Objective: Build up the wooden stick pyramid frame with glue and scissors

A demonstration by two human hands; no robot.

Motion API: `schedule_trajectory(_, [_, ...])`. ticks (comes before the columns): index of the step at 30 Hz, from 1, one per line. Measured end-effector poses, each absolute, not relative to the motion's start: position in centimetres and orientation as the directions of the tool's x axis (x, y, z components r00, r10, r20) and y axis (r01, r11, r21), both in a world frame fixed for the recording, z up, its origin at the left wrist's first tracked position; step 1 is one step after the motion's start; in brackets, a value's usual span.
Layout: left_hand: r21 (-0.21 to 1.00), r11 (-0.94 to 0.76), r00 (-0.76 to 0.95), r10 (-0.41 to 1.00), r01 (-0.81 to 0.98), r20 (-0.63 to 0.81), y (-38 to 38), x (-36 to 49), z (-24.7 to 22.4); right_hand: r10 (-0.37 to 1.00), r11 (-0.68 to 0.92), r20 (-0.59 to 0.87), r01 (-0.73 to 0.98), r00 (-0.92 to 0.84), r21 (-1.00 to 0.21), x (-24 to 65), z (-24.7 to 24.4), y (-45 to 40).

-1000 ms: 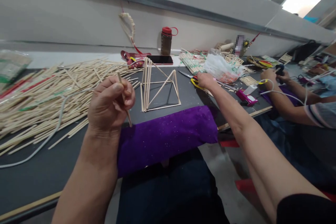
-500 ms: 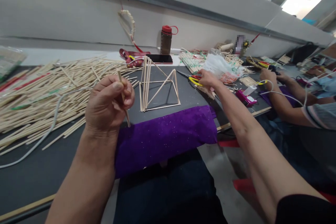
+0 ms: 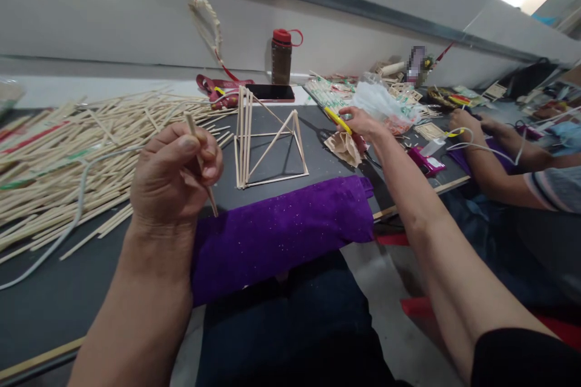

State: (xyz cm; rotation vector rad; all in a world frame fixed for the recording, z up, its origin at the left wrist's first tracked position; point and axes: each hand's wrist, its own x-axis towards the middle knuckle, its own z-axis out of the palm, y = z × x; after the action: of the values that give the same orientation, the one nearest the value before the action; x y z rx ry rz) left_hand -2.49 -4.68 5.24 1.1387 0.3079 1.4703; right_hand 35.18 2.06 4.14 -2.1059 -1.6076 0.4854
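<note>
My left hand [image 3: 179,163] pinches a short wooden stick [image 3: 209,196] above the left end of a rolled purple cloth [image 3: 285,233]. Beyond the cloth, a frame of thin wooden sticks [image 3: 276,180] stands on the dark table. My right hand [image 3: 361,122] is closed on yellow-handled pliers [image 3: 338,120], whose tip points up and left. Just below that hand lies a crumpled piece of brown paper [image 3: 344,148].
A large pile of loose sticks [image 3: 104,139] covers the left side. Behind the frame are a phone [image 3: 270,93], a red lanyard [image 3: 213,86] and a red-capped bottle [image 3: 281,60]. A pink device [image 3: 425,161] and another person's arms [image 3: 494,163] are at right.
My right hand has lifted the pliers off the table, and their handles are now together. The brown paper beneath is more exposed. My left hand still holds the stick; the view has shifted slightly.
</note>
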Motion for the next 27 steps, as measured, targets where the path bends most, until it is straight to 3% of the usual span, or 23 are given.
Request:
schedule_trajectory(5, [0.744,-0.251,0.170,0.882,-0.620,0.439,-4.7,-2.5,5.3,0.954,-0.154,0.132,0.817,0.270,-0.556,34.8,2.9,2.8])
schedule_trajectory(11, [0.736,-0.253,0.171,0.878,-0.628,0.448,-4.7,-2.5,5.3,0.929,-0.163,0.230,0.880,0.289,-0.446,34.1,2.3,2.9])
schedule_trajectory(18, [0.760,-0.247,0.167,0.891,-0.601,0.422,-4.7,-2.4,5.4,0.917,-0.235,0.272,0.946,0.293,-0.224,32.6,0.7,2.5])
schedule_trajectory(22, [0.769,-0.250,0.145,0.903,-0.588,0.404,-4.8,-2.4,5.5,0.931,-0.164,0.297,0.970,0.212,-0.179,32.9,0.9,1.8])
schedule_trajectory(27, [0.774,-0.256,0.115,0.915,-0.579,0.388,-4.9,-2.2,5.7,0.964,-0.110,0.228,0.987,0.134,-0.114,33.1,1.6,0.4])
